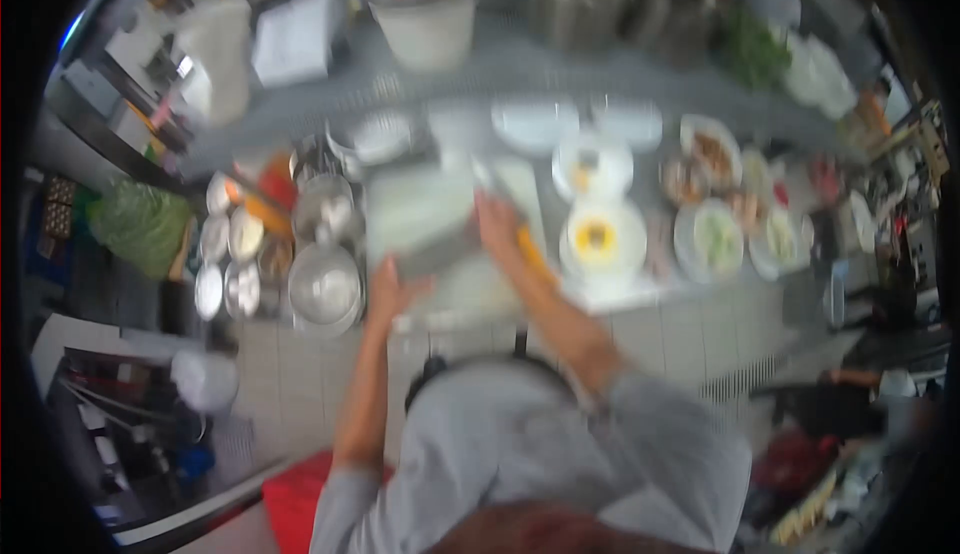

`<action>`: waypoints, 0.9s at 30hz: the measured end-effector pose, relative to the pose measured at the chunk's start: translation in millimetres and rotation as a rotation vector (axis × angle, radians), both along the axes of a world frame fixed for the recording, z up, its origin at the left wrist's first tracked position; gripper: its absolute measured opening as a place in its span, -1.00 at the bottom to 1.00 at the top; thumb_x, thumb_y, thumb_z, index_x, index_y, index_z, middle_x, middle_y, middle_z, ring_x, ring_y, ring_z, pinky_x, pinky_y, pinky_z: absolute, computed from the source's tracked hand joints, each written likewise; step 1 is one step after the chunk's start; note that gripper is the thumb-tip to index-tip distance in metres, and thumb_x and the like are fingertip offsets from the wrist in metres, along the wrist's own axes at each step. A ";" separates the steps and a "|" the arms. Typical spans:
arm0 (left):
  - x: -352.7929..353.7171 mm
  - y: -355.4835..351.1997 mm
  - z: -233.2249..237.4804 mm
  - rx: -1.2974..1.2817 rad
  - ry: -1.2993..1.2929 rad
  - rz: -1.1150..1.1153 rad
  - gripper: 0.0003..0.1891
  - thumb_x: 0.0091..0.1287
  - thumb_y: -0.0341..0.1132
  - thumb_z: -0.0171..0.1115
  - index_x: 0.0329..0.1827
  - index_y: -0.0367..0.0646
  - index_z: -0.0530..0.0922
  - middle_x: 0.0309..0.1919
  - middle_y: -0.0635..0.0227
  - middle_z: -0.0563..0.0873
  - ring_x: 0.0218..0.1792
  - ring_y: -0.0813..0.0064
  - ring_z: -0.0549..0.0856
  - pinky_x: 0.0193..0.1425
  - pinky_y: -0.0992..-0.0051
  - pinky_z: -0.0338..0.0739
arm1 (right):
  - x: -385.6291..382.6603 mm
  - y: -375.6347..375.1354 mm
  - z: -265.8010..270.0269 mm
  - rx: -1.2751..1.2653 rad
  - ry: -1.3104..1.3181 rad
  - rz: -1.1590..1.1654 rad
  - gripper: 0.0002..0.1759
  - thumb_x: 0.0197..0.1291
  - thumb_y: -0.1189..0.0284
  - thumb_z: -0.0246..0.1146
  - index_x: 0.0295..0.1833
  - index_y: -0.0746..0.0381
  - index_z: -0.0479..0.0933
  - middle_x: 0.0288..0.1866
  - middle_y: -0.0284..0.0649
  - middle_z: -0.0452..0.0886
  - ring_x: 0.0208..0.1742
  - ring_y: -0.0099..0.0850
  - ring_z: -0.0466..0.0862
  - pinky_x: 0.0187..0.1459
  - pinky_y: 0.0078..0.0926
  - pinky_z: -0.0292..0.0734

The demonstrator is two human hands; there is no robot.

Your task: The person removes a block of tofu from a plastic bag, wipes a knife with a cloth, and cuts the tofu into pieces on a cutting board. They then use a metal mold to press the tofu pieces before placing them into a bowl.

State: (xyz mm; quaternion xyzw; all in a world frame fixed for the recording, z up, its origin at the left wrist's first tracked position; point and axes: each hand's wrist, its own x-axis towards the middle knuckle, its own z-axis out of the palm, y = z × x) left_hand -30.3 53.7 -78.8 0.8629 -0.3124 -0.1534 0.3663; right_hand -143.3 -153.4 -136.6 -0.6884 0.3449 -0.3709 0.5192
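Observation:
Motion blur softens everything. A wide dark-grey blade, probably a cleaver (440,252), slants across the white cutting board (400,199). My right hand (495,224) is closed at its upper right end; the handle is hidden. At the lower left end is my left hand (392,292), with thumb and fingers on either side of the blade. A yellow handle (537,256) shows beside my right wrist, perhaps of a second knife whose blade reaches past the hand. I cannot make out any food on the board.
Metal bowls (327,289) and small ingredient containers (245,234) stand left of the board. White plates (603,239), one with a yellow centre, and dishes of food (715,239) stand to the right. A grey shelf (480,84) with a white bucket (425,29) runs above.

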 end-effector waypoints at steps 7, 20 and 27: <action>-22.7 44.6 7.3 -0.164 -0.192 -0.192 -0.26 0.00 -0.10 0.74 0.12 -0.38 0.54 -0.08 -0.13 0.79 -0.16 0.15 0.80 -0.05 0.29 0.68 | 18.6 -31.1 14.0 0.012 0.285 0.003 -0.38 0.44 -0.10 0.21 -0.41 0.23 0.69 -0.53 -0.03 0.68 -0.42 -0.15 0.74 -0.27 -0.16 0.62; 26.6 -5.8 -22.4 -0.030 0.036 -0.164 -0.30 0.01 -0.08 0.74 0.09 -0.28 0.56 -0.01 0.02 0.81 0.03 0.24 0.79 0.11 0.31 0.64 | 24.1 -24.6 34.4 0.031 0.063 -0.015 -0.32 0.42 -0.09 0.23 -0.56 0.27 0.61 -0.63 -0.08 0.63 -0.49 -0.22 0.68 -0.36 -0.12 0.52; 21.9 4.3 3.5 -0.342 -0.066 -0.222 -0.22 -0.01 -0.06 0.76 0.17 -0.33 0.55 0.11 -0.01 0.77 0.10 0.15 0.76 0.26 0.25 0.60 | 75.5 -77.5 26.4 -0.173 0.141 -0.039 -0.33 0.44 -0.08 0.21 -0.53 0.27 0.64 -0.60 -0.12 0.67 -0.48 -0.28 0.71 -0.31 -0.13 0.57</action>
